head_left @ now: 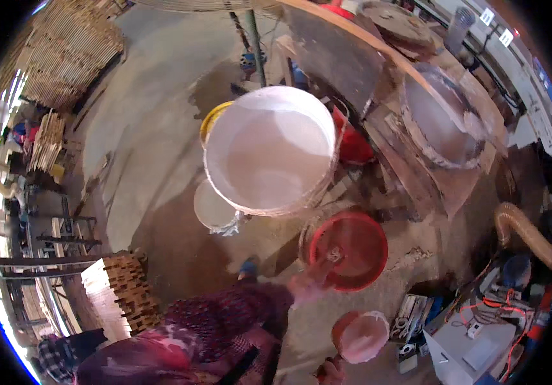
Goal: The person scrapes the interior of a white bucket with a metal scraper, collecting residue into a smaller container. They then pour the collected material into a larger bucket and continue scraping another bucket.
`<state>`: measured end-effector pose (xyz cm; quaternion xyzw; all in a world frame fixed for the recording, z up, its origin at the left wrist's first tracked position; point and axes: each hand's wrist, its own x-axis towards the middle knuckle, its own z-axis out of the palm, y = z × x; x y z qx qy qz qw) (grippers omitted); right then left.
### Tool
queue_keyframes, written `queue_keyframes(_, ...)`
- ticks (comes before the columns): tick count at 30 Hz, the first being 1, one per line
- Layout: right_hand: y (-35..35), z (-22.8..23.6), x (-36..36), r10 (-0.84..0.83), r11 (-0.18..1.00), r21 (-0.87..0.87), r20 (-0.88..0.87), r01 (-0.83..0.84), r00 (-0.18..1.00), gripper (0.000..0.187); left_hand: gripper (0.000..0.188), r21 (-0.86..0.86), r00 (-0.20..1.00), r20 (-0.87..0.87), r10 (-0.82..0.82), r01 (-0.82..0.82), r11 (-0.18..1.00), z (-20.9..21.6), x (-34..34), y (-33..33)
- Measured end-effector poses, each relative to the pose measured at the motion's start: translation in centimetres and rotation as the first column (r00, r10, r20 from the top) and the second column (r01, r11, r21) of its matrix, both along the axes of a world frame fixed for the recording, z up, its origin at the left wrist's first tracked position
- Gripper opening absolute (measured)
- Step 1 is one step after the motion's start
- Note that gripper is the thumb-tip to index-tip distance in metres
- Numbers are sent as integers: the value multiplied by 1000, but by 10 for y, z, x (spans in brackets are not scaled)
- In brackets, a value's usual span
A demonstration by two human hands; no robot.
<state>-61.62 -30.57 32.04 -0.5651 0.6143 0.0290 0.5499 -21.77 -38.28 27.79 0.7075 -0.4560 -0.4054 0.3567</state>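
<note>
My left hand (310, 282), blurred, reaches over the near-left rim of a red bucket (383, 260). A small pale clump shows by its fingertips, and I cannot make out whether the fingers grip the rim or this clump. At the lower edge my right hand (331, 372) is closed round the handle of a red dipper (365, 337). Pale coating or liquid shows inside the dipper, which is apart from the bucket. Beyond my hands stands a large white tub (208, 168), partly filled with pale brownish liquid.
A yellow bucket (210, 120) shows behind the tub. At the right is a round vat (410, 128) with a long wooden pole (378, 48) across it. Nearer stand a ribbed hose (526, 234) and cables over a pale box (468, 346). Stacked wood (125, 298) is at left.
</note>
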Motion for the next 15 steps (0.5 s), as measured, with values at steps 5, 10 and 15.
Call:
queue_keyframes(5, -37, 82, 207, -30, 941, 332, 269, -64, 963, 43, 47, 405, 618, -725, 306, 22, 914, 30, -57, 138)
queue_keyframes(10, -2, 110, 302, 341, 917, 3, 517, -400, 785, 47, 19, 523, 418, -693, 587, -269, 809, 162, 6, 145)
queue_keyframes(15, 5, 122, 345, 769, 484, 115, 417, -868, 484, 45, 19, 586, 158, -718, 678, -388, 711, 180, 70, 192)
